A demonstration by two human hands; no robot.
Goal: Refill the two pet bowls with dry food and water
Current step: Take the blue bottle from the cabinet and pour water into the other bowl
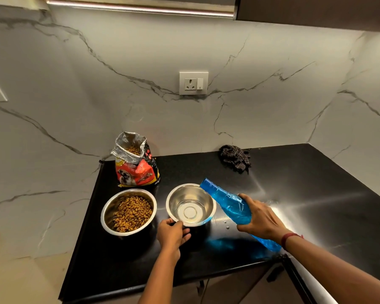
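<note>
Two steel bowls stand side by side on the black counter. The left bowl holds brown kibble. The right bowl shows a bare shiny bottom, perhaps with a thin film of water. My left hand grips the right bowl's near rim. My right hand holds a blue plastic bottle tilted steeply, its mouth resting over the bowl's right rim. Behind the bowls stands an open orange bag of dry food with kibble showing inside.
A dark checked cloth lies crumpled at the back of the counter near the marble wall. A wall socket sits above. A few droplets lie on the counter right of the bowl. The counter's front edge runs below my arms.
</note>
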